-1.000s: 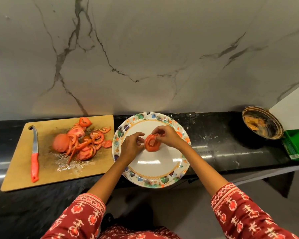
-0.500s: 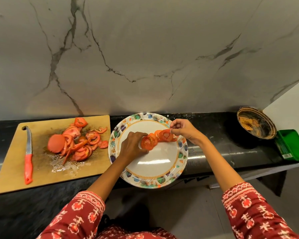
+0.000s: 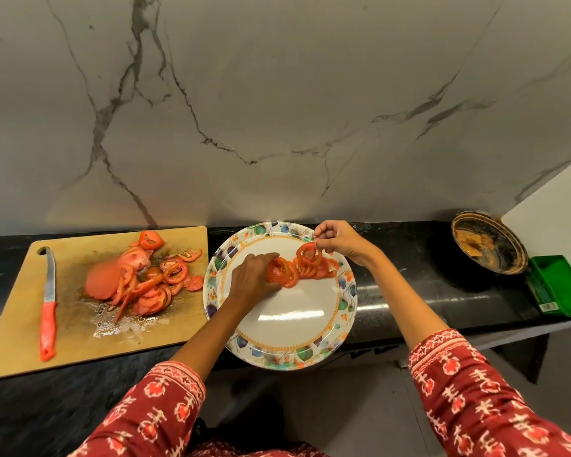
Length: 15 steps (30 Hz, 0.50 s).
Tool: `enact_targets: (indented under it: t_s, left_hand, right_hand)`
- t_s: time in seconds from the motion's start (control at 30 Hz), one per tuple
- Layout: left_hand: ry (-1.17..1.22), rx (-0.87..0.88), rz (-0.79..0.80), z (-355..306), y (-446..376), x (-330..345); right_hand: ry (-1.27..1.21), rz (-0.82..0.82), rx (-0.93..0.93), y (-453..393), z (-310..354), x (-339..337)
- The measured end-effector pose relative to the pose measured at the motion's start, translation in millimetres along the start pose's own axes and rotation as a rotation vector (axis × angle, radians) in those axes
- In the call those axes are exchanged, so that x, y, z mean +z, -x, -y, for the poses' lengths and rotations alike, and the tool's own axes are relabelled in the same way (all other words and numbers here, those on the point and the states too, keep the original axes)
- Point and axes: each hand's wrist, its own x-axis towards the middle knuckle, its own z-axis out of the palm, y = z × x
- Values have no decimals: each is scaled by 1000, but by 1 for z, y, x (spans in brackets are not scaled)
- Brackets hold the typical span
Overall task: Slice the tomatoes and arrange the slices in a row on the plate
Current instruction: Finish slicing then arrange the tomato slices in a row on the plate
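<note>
Right hand (image 3: 340,240), upper centre-right of the frame, pinches a ring-shaped tomato slice (image 3: 309,255) by its upper rim, slice hanging upright over the far half of the plate (image 3: 343,311). Left hand (image 3: 249,280), centre of frame, has fingers curled onto the leftmost slice of the short row (image 3: 317,270), steadying or nudging it; exact finger contact is partly hidden by the back of the hand. The hands are close but not touching, each on its own slice. Row so far: a few overlapping slices across the plate's upper middle, lower half bare. A pile of cut slices (image 3: 145,285) waits on the cutting board (image 3: 14,341) at left of frame, sitting in juice, with the red-handled knife (image 3: 48,308) lying near the board's left edge, untouched. Handling judgement: the slices look thin, light, floppy and wet; the hollow rings with pulp gone are the weakest and would likely tear if pulled on one side. Best held with a light two-finger pinch on the skin rim, not the soft centre, and lowered flat rather than dropped. Juice probably makes them slippery and prone to sliding on the glossy plate. Task seems mid-arranging, with many slices not yet moved. A dirty dish (image 3: 488,247) and green box (image 3: 557,285) sit at right, not involved.
</note>
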Motion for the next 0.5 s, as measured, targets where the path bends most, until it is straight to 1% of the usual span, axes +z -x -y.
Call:
enact_targets:
  t_s: [0.1, 0.23, 0.5]
  left_hand:
    - [-5, 4, -12, -5, -5, 2]
    - [-17, -24, -45, -9, -9, 8]
    - [140, -5, -34, 2, -9, 9]
  right_hand:
    - [-37, -51, 2, 2, -5, -1]
    - [-57, -64, 3, 7, -9, -5]
    - [-59, -73, -14, 10, -4, -9]
